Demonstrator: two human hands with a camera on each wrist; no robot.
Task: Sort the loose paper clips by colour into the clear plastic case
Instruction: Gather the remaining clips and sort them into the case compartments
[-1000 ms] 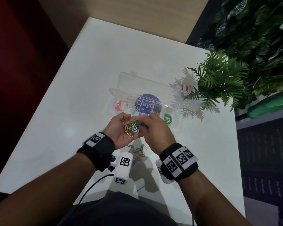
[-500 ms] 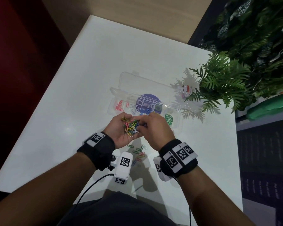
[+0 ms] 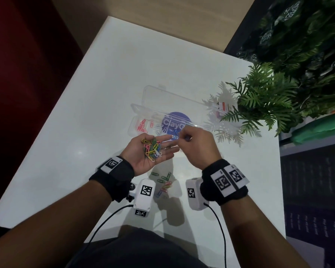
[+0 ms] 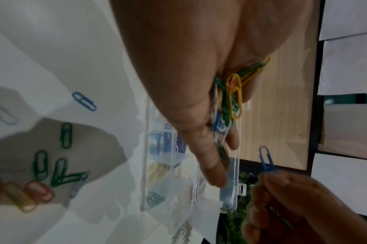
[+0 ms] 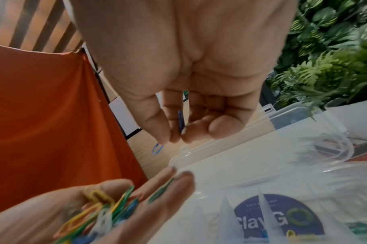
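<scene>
The right hand [image 3: 196, 144] is pinching one blue clip [image 4: 267, 160] between thumb and fingers [image 5: 157, 130], the other fingers curled in loosely. It is holding the clip up in the air, just beside the left hand's fingertips and over the near edge of the case [image 3: 143, 113]. The left hand [image 3: 151, 153] is lying palm up with its fingers nearly straight, cradling a mixed heap of clips [image 3: 152, 148]: yellow, green, white, blue and some pink. It is carrying them, not gripping them.

The case is sitting open on the desk [image 3: 104, 93], lid folded back, just beyond both hands. Its compartments are already taking colours. Pink clips [image 3: 141, 127] are lying at the left end; in the left wrist view blue clips [image 4: 159, 143], yellow and green ones are each showing in their own cells. More loose clips [image 3: 163, 182] are lying on the desk below the hands, between the wrists.

So the step in hand looks like carrying a single blue clip from the palm to its cell. The sort seems well short of done, with the palm full and the desk scatter untouched.

The next move is probably asking for a short reach forward and down to the blue cell, then a release low enough that the clip is not bouncing into a neighbouring cell. The left palm needs to be staying level meanwhile, or the heap may be sliding off.
</scene>
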